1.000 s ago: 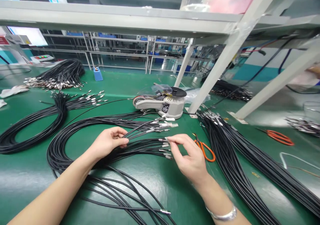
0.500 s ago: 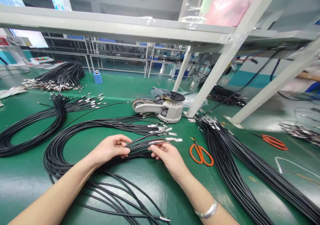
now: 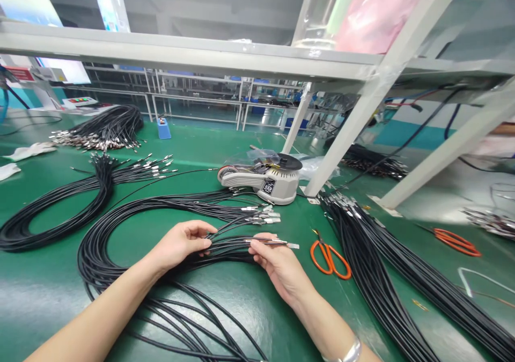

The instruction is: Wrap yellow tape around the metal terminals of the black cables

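Note:
Several black cables point(image 3: 230, 245) with metal tips run between my two hands, above the green bench. My left hand point(image 3: 185, 245) is closed round them, thumb and fingers pinching the bundle. Nearer the tips, my right hand point(image 3: 272, 256) grips the same cables, its thumb on top; the ends and a white tag point(image 3: 293, 246) stick out past the fingers. Behind the hands, a looped bundle of black cables point(image 3: 132, 206) lies with its tagged ends point(image 3: 263, 214) pointing right. Loose cable lengths point(image 3: 193, 319) spread out beneath my left forearm.
A grey tape dispenser point(image 3: 277, 185) stands behind the hands. Orange-handled scissors point(image 3: 330, 257) lie right of my right hand, beside a long cable bundle point(image 3: 362, 255). A second orange-handled tool point(image 3: 456, 241) is farther right. Slanted white shelf posts point(image 3: 341, 137) rise from the bench.
The view has shifted slightly, so the bench sits a little lower and farther right. My right hand has come further over the cable ends, covering more of them.

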`<state>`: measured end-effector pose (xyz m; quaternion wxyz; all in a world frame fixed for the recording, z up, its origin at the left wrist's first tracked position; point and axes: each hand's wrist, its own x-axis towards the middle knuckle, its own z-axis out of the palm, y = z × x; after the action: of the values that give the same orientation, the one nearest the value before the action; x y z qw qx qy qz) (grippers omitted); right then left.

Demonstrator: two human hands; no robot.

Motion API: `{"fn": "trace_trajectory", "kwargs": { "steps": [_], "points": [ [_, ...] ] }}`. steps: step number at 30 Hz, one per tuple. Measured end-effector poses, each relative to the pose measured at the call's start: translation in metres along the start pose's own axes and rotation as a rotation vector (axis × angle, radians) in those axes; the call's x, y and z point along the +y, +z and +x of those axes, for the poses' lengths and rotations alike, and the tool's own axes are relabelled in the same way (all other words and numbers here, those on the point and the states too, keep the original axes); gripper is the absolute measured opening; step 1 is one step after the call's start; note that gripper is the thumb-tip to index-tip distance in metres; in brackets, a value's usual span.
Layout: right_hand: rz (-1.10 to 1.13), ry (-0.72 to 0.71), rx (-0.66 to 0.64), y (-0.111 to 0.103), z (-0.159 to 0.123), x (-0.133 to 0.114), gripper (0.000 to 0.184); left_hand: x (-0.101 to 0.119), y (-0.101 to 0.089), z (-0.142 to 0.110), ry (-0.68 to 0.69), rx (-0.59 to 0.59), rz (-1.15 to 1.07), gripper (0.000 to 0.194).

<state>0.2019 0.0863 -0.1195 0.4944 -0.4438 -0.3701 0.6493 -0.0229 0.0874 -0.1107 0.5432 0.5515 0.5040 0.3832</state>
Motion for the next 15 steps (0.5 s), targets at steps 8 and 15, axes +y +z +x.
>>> {"fn": "trace_trajectory", "kwargs": {
  "steps": [8, 15],
  "points": [
    [0.058, 0.007, 0.018, -0.001, 0.001, 0.001, 0.028, 0.003, 0.017, -0.007, 0.342, 0.225, 0.439, 0.019],
    [0.069, 0.028, 0.015, -0.005, 0.001, -0.002, 0.028, 0.015, 0.041, -0.004, 0.441, 0.085, 0.796, 0.019]
  ]
}}
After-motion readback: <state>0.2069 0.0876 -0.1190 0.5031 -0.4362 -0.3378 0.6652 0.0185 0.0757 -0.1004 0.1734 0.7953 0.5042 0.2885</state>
